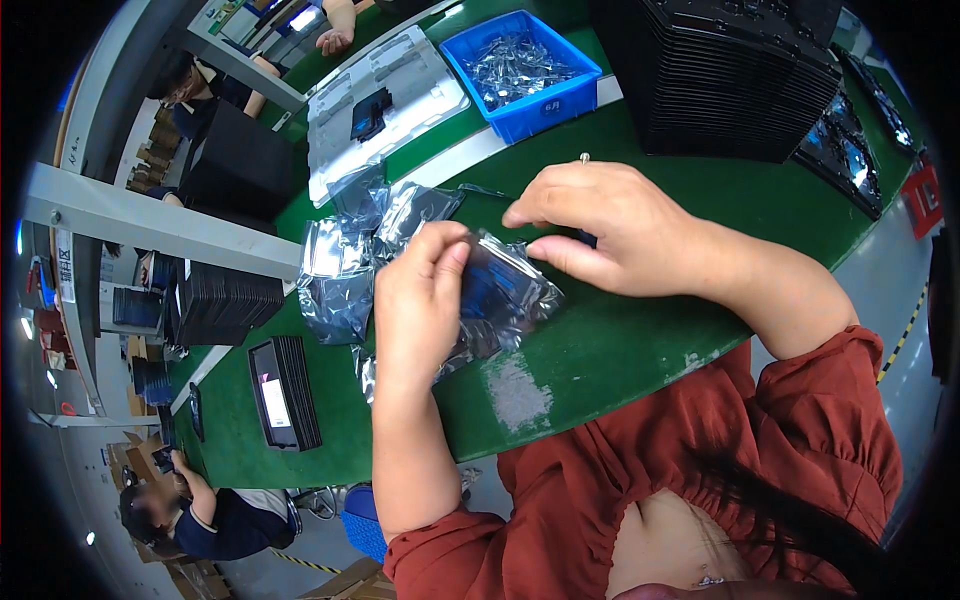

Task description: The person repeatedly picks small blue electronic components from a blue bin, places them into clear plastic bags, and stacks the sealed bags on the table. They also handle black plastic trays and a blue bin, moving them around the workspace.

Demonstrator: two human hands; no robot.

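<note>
My left hand (420, 295) pinches the upper left edge of a shiny silver anti-static bag (505, 285) between thumb and fingertips. Something dark and blue shows through the bag. My right hand (610, 225) is at the bag's upper right edge, thumb and curled fingers apart. A small dark blue patch shows in that gap; what it is I cannot make out. Left of and behind my left hand, more silver bags (340, 265) lie in a loose pile. A thin dark stick (483, 190) lies beyond the bag, its right end near my right fingertips.
Farther back are a blue bin (545, 115) of small clear packets and a grey moulded tray (420, 90) bearing a black part (371, 115). Tall stacked black trays (735, 90) stand at right, a smaller black stack (285, 395) at left. A metal post frame (160, 215) crosses left; other people sit beyond.
</note>
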